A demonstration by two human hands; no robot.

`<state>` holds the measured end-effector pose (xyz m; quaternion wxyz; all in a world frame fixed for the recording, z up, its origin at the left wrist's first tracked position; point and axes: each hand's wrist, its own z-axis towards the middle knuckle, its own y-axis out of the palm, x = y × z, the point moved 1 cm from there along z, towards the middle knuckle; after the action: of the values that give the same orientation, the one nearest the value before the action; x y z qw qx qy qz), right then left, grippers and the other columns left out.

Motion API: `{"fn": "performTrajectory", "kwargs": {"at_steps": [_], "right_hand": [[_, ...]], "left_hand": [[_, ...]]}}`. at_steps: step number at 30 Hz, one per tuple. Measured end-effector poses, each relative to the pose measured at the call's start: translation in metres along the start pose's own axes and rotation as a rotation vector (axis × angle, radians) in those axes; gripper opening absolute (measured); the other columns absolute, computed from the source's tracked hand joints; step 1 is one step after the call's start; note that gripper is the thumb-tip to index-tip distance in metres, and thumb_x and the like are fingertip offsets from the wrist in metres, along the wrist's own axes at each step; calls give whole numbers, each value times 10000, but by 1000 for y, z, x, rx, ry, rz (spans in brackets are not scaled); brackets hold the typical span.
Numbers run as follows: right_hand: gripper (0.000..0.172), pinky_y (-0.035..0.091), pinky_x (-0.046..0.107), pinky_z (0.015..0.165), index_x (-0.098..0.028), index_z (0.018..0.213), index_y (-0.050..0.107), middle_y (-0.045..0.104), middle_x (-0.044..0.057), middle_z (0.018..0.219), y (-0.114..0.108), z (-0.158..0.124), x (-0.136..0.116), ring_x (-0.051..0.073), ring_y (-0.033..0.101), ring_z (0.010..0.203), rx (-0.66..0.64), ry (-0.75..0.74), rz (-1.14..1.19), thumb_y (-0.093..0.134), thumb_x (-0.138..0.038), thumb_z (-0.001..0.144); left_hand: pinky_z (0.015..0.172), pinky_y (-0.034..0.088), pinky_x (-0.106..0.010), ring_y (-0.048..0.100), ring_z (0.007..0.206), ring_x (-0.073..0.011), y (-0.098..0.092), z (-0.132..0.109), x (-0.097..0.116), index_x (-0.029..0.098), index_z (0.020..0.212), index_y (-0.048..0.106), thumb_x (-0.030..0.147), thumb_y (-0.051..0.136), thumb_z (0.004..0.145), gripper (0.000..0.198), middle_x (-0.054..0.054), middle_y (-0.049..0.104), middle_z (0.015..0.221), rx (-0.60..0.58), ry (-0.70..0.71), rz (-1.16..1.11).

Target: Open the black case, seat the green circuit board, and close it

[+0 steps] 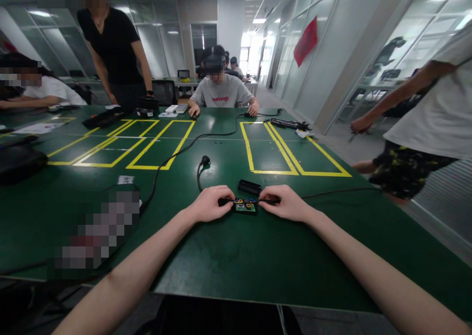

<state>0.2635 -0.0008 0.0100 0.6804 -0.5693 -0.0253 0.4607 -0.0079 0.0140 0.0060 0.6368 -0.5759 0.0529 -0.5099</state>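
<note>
A small green circuit board (246, 206) with copper coils and coloured wires lies on the table in front of me, seated in what looks like a black casing half. My left hand (212, 203) is closed around the black cable at the board's left end. On the opposite side my right hand (282, 203) pinches the black cable that leaves the board's right end and runs off across the table. Just behind the board rests a black casing cover (250, 186), touched by neither hand. A black plug (205, 161) on a cord stands beyond my left hand.
The green table (221, 256) carries yellow tape outlines (252, 171). A long black cable (177, 153) crosses it to the left. A blurred-out object lies front left beside a paper label (126, 179). Across sits a person (223, 91); others stand left and right.
</note>
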Motion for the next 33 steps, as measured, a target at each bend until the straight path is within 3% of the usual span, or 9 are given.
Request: {"fn": "performTrajectory", "kwargs": {"at_steps": [8, 15, 21, 25, 29, 33], "right_hand": [[121, 517, 283, 656, -218, 919, 727, 755, 39, 827, 3, 2, 4, 181, 690, 697, 114, 6, -153, 617, -259, 890], [134, 530, 286, 679, -214, 930, 719, 765, 50, 862, 8, 3, 6, 187, 708, 732, 158, -21, -202, 594, -260, 911], [97, 531, 289, 671, -219, 938, 701, 761, 44, 850, 8, 3, 6, 194, 709, 722, 85, -18, -167, 661, -286, 882], [161, 525, 288, 663, -222, 934, 690, 754, 31, 831, 6, 3, 4, 192, 699, 696, 17, -30, -122, 749, -340, 842], [144, 500, 274, 636, -226, 886, 702, 740, 18, 796, 4, 3, 4, 177, 678, 665, -14, -30, -79, 765, -351, 852], [137, 477, 270, 619, -211, 850, 725, 720, 29, 777, 1, 2, 6, 172, 662, 666, -30, -74, -58, 715, -341, 893]], "left_hand": [[879, 538, -330, 673, 960, -203, 2, 2, -5, 209, 1024, 721, 228, 579, 984, 149, -44, 738, 1009, 62, -31, 109], [908, 537, -351, 663, 1000, -211, 4, 3, -10, 206, 1061, 703, 222, 563, 1004, 152, -49, 742, 1044, 69, -16, 125], [899, 537, -354, 646, 996, -219, 3, 4, -9, 202, 1061, 692, 215, 541, 1016, 158, -56, 733, 1041, 33, -8, 173], [899, 536, -329, 653, 1009, -206, -1, 2, -11, 205, 1082, 704, 211, 546, 1016, 172, -62, 724, 1068, 1, 38, 116], [901, 538, -313, 665, 989, -194, -7, 1, -12, 211, 1083, 736, 245, 558, 1015, 193, -63, 727, 1048, -68, 85, 30], [883, 539, -306, 671, 973, -191, -10, -1, -10, 210, 1074, 759, 268, 568, 1014, 208, -66, 727, 1044, -64, 72, 46]]}}
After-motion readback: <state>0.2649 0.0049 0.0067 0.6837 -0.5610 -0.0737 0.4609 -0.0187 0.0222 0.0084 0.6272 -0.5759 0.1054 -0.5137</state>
